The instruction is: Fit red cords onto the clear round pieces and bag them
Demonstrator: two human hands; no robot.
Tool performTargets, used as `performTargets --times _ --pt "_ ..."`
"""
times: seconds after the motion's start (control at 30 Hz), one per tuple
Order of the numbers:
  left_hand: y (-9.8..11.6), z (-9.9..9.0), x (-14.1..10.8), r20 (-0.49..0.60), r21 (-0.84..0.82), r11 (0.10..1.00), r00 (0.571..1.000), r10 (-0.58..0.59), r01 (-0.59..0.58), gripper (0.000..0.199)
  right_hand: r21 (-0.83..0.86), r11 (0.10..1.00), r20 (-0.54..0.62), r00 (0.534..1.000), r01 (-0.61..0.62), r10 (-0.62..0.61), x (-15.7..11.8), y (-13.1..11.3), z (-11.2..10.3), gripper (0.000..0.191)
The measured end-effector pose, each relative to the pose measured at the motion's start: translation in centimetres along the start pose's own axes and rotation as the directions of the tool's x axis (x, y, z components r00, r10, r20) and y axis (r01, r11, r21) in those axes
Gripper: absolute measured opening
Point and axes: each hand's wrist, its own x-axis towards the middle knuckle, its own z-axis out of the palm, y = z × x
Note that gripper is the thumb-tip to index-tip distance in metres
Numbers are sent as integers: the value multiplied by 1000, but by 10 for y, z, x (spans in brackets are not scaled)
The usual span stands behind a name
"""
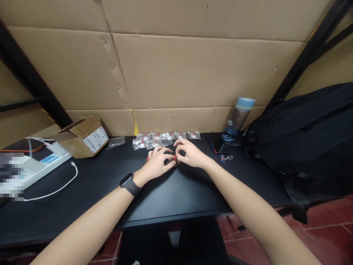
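My left hand (156,164), with a black watch (130,184) on its wrist, is low over the black table. Its thumb and forefinger are closed on a small round item with a red part (175,159). My right hand (190,154) meets it from the other side, fingertips pinched at the red part. Fingers cover most of the item, so its kind does not show. A bit of red also peeks out beside the left hand's outer fingers. Just behind the hands lie several small clear plastic packets (142,143) with silvery round pieces and red parts inside.
At the left stand an opened cardboard box (82,138) and a white power strip (52,162) with a white cable (74,176). A flat plastic bag (116,142) lies beside the box. Rightward are a water bottle (237,119), a phone (216,144), a keychain (224,158) and a black backpack (306,140).
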Motion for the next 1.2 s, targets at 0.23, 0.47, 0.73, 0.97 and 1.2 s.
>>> performTargets --times 0.23,0.47,0.73,0.97,1.2 --pt "-5 -10 1 -16 9 1000 1000 13 -13 25 -13 1000 45 999 -11 11 2 -1 -4 9" --pt "-39 -55 -1 -194 115 989 978 -70 94 19 -169 971 65 981 -170 183 -6 38 -42 19" --pt "-84 -82 -15 265 143 977 945 -191 157 27 -145 943 268 905 -301 330 -16 63 -46 44" --pt "-78 -64 -9 193 33 999 981 -34 28 21 -108 952 246 920 -286 304 -14 62 -40 30" --pt "-79 -55 -7 180 38 999 984 8 -15 11 -117 946 225 920 -302 322 -13 56 -41 22"
